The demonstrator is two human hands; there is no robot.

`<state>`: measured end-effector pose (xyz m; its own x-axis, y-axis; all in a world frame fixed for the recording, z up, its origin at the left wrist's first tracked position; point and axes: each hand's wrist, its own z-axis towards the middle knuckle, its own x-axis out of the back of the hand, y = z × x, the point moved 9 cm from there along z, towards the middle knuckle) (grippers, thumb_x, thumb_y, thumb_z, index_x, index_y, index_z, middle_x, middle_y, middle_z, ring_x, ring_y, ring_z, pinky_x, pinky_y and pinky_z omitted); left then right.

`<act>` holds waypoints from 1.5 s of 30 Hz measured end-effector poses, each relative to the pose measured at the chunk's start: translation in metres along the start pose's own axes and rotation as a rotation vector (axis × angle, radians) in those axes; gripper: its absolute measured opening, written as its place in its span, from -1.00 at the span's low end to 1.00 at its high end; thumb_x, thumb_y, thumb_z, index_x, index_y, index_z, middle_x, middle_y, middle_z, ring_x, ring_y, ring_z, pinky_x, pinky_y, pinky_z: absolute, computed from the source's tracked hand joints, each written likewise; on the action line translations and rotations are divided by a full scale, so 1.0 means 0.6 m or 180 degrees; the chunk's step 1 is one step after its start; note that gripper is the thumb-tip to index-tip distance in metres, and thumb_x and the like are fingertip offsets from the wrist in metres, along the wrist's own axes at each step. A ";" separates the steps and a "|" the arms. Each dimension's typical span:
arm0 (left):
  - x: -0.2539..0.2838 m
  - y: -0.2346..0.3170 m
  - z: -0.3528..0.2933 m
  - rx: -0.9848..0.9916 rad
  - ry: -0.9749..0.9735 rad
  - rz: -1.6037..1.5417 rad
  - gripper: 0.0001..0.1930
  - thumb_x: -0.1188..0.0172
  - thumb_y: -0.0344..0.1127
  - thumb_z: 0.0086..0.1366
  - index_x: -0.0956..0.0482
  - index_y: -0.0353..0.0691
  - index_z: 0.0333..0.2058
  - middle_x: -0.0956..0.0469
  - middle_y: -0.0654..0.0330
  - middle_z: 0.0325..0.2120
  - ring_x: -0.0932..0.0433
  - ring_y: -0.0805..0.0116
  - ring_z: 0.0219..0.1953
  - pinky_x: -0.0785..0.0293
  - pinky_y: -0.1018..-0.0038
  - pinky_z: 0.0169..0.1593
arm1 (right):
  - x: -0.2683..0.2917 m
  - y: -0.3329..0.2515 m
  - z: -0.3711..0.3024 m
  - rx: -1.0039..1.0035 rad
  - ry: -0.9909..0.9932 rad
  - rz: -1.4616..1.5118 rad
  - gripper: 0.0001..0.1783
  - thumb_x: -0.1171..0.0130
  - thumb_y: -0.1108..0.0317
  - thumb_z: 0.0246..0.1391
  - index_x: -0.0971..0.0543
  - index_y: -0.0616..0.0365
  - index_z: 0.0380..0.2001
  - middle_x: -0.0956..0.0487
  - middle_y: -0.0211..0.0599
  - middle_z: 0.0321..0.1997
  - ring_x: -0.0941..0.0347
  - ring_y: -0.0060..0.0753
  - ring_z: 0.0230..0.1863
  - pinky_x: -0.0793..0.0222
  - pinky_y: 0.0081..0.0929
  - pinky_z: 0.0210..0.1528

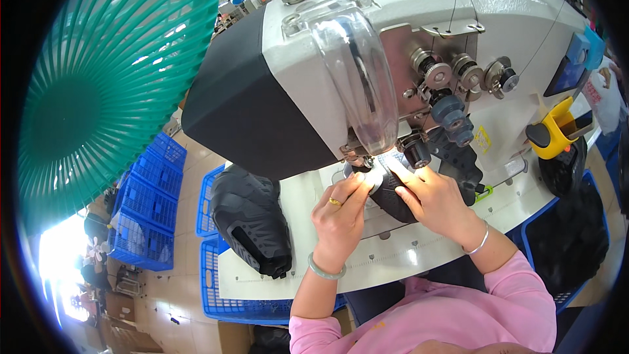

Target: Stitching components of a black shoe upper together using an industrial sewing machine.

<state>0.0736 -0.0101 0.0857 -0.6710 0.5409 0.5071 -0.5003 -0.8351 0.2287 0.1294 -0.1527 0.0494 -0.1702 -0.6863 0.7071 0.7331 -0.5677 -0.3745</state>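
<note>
While both hands pinch the black shoe upper [393, 190], left hand [341, 216], right hand [436, 200], yellow label [483, 139] on machine.

Teal fan guard [98, 78], blue crates [154, 203], pink sleeves [485, 301]

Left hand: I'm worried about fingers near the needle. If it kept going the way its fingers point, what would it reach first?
The left hand points up along the black piece. It would probably meet the lit needle area under the clear guard first, though depth is unclear.
</note>
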 end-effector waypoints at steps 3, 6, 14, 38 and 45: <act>-0.002 0.004 -0.001 -0.0117 -0.0026 0.0111 -0.66 -0.33 -0.65 -0.09 -0.72 -0.24 -0.26 -0.65 0.15 -0.27 -0.64 0.19 -0.31 -0.58 0.42 -0.24 | -0.002 0.005 0.001 -0.0055 0.0055 0.0125 -0.57 -0.22 0.25 0.15 -0.54 0.05 0.09 -0.47 -0.17 -0.38 -0.54 -0.10 -0.45 -0.50 -0.25 -0.43; -0.002 0.006 -0.001 -0.0225 0.0029 0.0213 -0.65 -0.32 -0.66 -0.09 -0.71 -0.26 -0.26 -0.65 0.13 -0.25 -0.64 0.18 -0.29 -0.59 0.40 -0.21 | -0.007 0.008 0.000 -0.0128 0.0069 0.0241 -0.57 -0.22 0.25 0.16 -0.53 0.06 0.10 -0.46 -0.17 -0.38 -0.53 -0.09 -0.45 -0.49 -0.25 -0.43; -0.002 -0.004 -0.001 -0.0230 -0.0016 0.0068 -0.67 -0.33 -0.66 -0.06 -0.71 -0.26 -0.25 -0.64 0.12 -0.22 -0.64 0.17 -0.24 -0.58 0.38 -0.19 | -0.016 0.001 -0.001 -0.0126 0.0118 0.0084 -0.54 -0.21 0.22 0.19 -0.50 0.04 0.15 -0.45 -0.16 -0.40 -0.49 -0.08 -0.52 -0.46 -0.25 -0.48; 0.004 -0.005 0.004 -0.0300 0.0126 -0.0105 -0.74 -0.38 -0.63 -0.05 -0.72 -0.26 -0.31 -0.66 0.13 -0.29 -0.67 0.17 -0.28 -0.61 0.43 -0.22 | -0.028 -0.003 0.006 -0.0060 0.0098 0.0395 -0.57 -0.18 0.28 0.21 -0.48 0.21 0.11 -0.45 -0.11 -0.46 -0.48 -0.06 -0.50 -0.43 -0.24 -0.46; -0.003 -0.018 0.005 -0.0299 0.0066 -0.0137 -0.73 -0.37 -0.65 -0.04 -0.71 -0.29 -0.29 -0.66 0.13 -0.27 -0.67 0.17 -0.22 -0.63 0.41 -0.15 | -0.033 -0.005 0.007 -0.0087 0.0122 0.0453 -0.56 -0.19 0.29 0.20 -0.48 0.21 0.11 -0.47 -0.08 -0.43 -0.49 -0.03 -0.46 -0.43 -0.22 -0.43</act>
<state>0.0816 -0.0024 0.0847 -0.6586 0.5788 0.4809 -0.5773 -0.7985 0.1704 0.1332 -0.1352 0.0392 -0.0911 -0.7773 0.6225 0.7335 -0.4752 -0.4860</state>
